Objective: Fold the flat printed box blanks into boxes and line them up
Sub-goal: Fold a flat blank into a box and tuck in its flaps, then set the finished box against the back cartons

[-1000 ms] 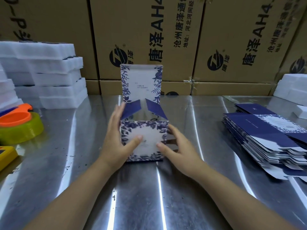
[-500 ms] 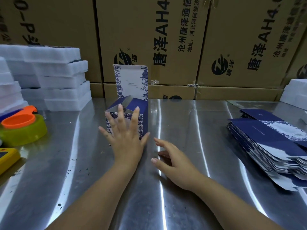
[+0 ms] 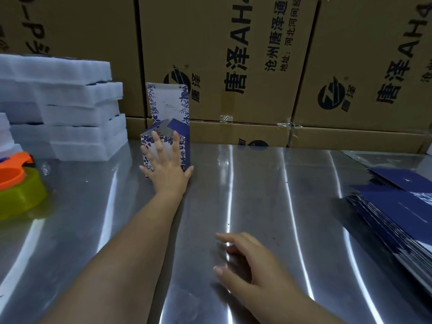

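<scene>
Box (image 3: 167,104) upright, left fingers (image 3: 160,146) splayed flat against it

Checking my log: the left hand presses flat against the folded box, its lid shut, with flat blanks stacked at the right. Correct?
No: the head view shows the lid standing open, upright. Otherwise yes: the left hand presses flat against the folded box, and the flat blanks lie stacked at the right.

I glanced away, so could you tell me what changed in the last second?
The left hand, fingers straight, pushed the folded box away toward the back of the table. The right hand let go and drew back. The lid still stands open; the stack of flat blanks has not moved.
</scene>
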